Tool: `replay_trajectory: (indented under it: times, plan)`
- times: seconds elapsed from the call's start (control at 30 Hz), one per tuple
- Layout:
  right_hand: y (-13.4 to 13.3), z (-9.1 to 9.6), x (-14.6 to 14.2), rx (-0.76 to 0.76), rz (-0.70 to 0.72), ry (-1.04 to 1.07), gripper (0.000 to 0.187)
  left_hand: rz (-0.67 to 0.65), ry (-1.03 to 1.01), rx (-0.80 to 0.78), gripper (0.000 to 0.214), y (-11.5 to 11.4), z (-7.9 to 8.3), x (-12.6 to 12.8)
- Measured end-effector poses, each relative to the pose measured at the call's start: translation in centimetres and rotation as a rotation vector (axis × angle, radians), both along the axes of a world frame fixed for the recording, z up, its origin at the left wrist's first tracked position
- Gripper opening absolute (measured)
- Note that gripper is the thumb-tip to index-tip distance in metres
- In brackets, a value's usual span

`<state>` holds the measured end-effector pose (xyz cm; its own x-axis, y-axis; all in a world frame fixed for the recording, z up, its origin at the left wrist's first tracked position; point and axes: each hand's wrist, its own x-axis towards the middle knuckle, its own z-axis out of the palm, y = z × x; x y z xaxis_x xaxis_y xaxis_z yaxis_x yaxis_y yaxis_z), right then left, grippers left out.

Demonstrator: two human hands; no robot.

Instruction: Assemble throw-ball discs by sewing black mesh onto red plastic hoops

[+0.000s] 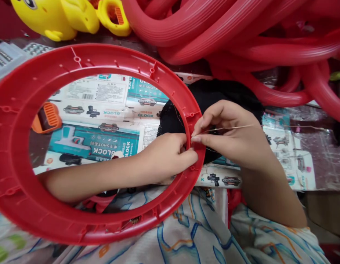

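One thin wire [227, 128] was pinched by the right hand [238, 143], a red ring [104, 58] held by the left hand [174, 156]; snapping was risked by overly hard tugging.

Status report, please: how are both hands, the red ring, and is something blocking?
Left hand curled at rim of red ring; right hand fingertips gathered beside it. Thin strand crosses right hand. Black fabric behind rim; no obstruction seen.
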<state>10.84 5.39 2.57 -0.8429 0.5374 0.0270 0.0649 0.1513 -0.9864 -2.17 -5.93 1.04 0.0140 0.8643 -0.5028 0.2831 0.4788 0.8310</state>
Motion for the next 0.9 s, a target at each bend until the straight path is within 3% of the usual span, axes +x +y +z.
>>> replay_trajectory:
  times: [0.1, 0.3, 0.57, 0.9]
  plan:
    - [0.0, -0.3, 0.0, 0.024, 0.015, -0.029, 0.024, -0.027, 0.007, -0.012, 0.019, 0.0, 0.0, 0.0]
    - [-0.7, -0.9, 0.4, 0.230, -0.079, -0.049, 0.023, 0.028, -0.017, -0.016, 0.020, 0.0, -0.3, 0.3]
    - [-1.0, -1.6, 0.1, 0.158, -0.085, 0.073, 0.022, 0.102, -0.172, -0.002, 0.019, -0.2, -0.1, 0.4]
    - [-1.2, -1.4, 0.0, 0.222, -0.120, 0.137, 0.028, 0.152, -0.255, 0.057, 0.023, -0.6, -0.3, 0.6]
